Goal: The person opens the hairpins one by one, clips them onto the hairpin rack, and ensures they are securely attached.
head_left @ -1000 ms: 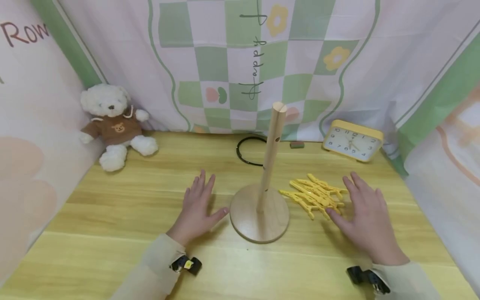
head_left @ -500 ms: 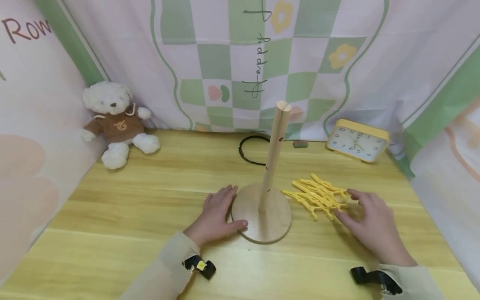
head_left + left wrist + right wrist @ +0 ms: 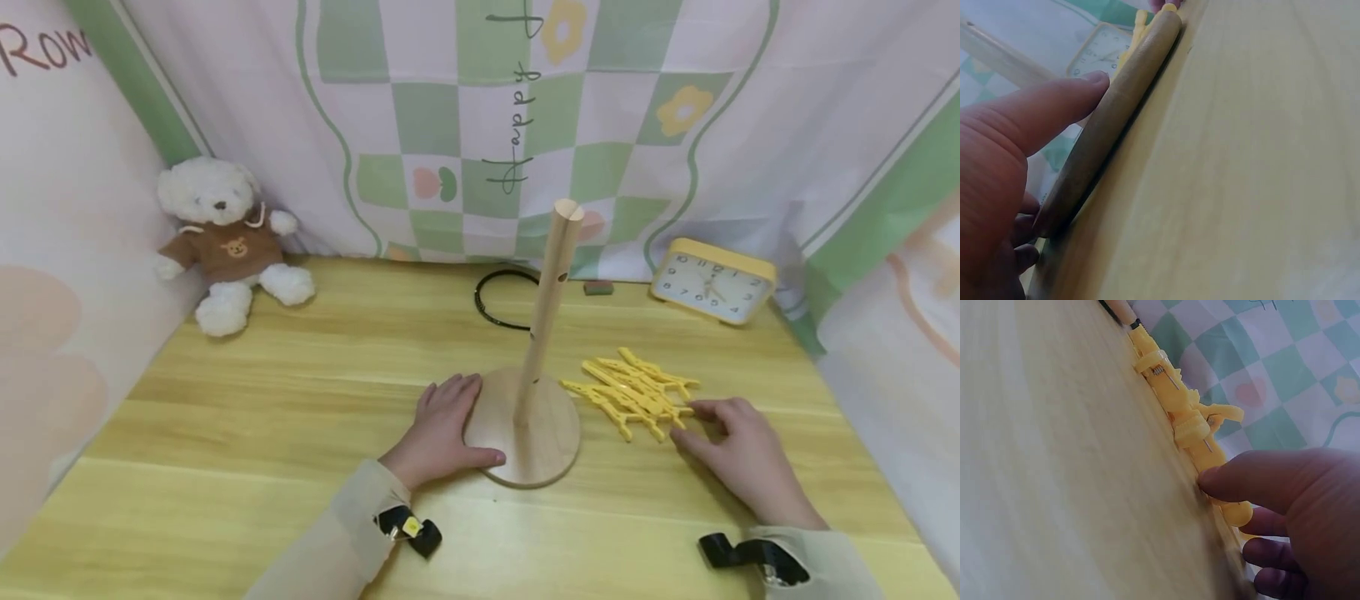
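A wooden stand with a round base (image 3: 558,433) and an upright dowel (image 3: 551,292) stands mid-table. My left hand (image 3: 438,437) grips the left edge of that base, thumb on top and fingers along the rim; the left wrist view shows the thumb (image 3: 1066,103) lying over the edge. Right of the stand lies a pile of yellow plastic clothespins (image 3: 630,387) with metal springs. At the pile's near right end, my right hand (image 3: 742,454) has curled thumb and index finger around the handle end of one clothespin (image 3: 1235,512). The fingertips behind it are partly hidden.
Behind the stand lies a black cord loop (image 3: 480,304), and a small green-and-red block (image 3: 598,288) is near the curtain. A yellow alarm clock (image 3: 712,281) stands back right. A white teddy bear (image 3: 236,242) in a brown hoodie sits back left.
My left hand has moved right from the bare tabletop onto the stand's base. My right hand has come down, and its fingers have closed in on the clothespin's end.
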Tool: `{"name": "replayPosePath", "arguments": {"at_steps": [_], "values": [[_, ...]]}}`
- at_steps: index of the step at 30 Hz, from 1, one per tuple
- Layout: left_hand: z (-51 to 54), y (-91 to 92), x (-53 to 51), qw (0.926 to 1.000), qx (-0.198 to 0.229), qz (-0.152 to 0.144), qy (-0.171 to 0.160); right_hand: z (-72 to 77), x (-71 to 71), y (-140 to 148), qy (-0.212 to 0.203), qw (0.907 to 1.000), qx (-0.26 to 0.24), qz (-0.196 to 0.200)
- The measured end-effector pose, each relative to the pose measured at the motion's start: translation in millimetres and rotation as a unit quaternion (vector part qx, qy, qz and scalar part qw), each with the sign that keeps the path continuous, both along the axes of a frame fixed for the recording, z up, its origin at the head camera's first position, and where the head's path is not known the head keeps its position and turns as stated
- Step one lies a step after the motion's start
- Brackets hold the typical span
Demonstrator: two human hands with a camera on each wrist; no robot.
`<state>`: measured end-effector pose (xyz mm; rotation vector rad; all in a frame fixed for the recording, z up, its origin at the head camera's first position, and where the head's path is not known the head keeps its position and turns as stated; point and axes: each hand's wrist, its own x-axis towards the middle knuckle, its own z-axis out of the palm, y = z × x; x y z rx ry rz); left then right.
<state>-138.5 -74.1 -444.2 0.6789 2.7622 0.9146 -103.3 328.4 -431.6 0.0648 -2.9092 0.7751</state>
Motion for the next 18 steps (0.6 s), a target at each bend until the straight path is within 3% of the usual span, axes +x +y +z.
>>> {"name": "replayPosePath", "arguments": {"at_steps": [11, 18], "values": [[-0.3, 0.3, -1.0, 1.0, 0.004, 0.005, -0.001, -1.2, 3.2, -1.8, 0.013, 0.998, -0.034, -0.052], [-0.2, 0.1, -1.4, 1.0, 0.002, 0.006, -0.001, 2.8, 5.7, -7.5, 0.071, 0.9924, -0.063, -0.079]]}}
